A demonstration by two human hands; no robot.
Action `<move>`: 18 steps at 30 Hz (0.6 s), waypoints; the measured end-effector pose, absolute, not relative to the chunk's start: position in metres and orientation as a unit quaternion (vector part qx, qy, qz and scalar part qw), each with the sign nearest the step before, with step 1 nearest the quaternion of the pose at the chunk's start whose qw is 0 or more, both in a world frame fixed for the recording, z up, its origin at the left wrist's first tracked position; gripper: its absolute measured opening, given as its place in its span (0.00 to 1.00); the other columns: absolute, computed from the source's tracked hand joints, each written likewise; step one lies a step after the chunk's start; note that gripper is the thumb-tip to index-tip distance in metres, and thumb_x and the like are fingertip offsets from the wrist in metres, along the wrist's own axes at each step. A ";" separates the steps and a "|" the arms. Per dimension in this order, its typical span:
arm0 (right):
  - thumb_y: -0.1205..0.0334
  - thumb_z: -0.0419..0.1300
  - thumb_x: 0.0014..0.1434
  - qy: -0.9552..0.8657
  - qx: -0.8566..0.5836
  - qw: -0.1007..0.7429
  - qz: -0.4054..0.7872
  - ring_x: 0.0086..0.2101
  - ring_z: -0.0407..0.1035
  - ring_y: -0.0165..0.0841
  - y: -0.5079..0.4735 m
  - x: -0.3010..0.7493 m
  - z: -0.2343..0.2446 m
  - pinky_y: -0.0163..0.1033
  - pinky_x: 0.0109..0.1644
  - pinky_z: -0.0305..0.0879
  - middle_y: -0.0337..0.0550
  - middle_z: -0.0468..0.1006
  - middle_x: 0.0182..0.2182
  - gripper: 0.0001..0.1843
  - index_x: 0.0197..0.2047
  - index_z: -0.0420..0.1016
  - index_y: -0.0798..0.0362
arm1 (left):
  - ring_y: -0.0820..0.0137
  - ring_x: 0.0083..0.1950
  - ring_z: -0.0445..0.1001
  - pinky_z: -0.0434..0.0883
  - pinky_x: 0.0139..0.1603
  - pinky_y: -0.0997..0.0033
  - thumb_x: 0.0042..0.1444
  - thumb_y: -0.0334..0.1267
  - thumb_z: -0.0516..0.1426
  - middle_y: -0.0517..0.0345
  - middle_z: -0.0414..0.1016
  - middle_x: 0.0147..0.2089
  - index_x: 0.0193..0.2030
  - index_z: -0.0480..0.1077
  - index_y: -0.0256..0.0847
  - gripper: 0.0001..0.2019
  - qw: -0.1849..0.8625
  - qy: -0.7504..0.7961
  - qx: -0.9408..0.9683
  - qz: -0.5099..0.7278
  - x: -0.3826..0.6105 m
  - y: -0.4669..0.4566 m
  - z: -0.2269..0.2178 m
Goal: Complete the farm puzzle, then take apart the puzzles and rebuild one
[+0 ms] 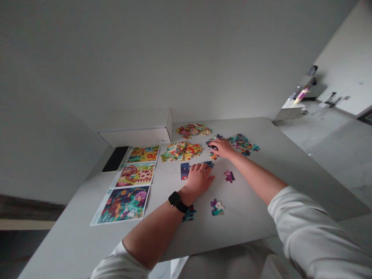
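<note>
My left hand [199,177], with a black watch on its wrist, lies flat and open on the grey table [255,209], its fingers over some joined dark blue puzzle pieces [185,171]. My right hand [222,147] reaches farther out, fingers curled on a dark puzzle piece [211,143] at the edge of a teal and blue pile [243,143]. An orange piece [213,155] lies just under that hand. Loose pieces sit nearer me: a purple one [229,176], a teal and white one [217,207] and one partly under my left wrist [189,214].
Two more piles of puzzle pieces lie at the back: yellow-orange [181,150] and red-yellow [193,130]. A sheet with three reference pictures [130,184] lies on the left. A white box [139,131] and a black phone [115,158] are at the far left corner.
</note>
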State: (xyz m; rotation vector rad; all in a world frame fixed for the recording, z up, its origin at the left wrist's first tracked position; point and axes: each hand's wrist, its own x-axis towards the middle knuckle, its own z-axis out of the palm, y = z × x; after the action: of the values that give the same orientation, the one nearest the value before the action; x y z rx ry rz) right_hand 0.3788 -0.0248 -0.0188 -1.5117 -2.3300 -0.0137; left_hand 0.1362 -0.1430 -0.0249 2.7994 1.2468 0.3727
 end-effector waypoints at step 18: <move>0.63 0.53 0.73 -0.607 -0.794 0.038 -0.002 0.59 0.75 0.46 -0.039 0.533 -0.007 0.49 0.61 0.72 0.48 0.80 0.63 0.25 0.66 0.80 0.41 | 0.51 0.66 0.71 0.68 0.69 0.47 0.72 0.46 0.58 0.49 0.77 0.68 0.65 0.77 0.48 0.18 0.039 0.397 0.907 0.133 0.134 -0.138 -0.027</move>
State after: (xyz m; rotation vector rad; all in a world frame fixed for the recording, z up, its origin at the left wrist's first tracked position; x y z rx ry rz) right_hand 0.5327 -0.0393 -0.0068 -2.4359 -1.8610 -0.0049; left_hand 0.1341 -0.1379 -0.0266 2.7818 1.2172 0.4084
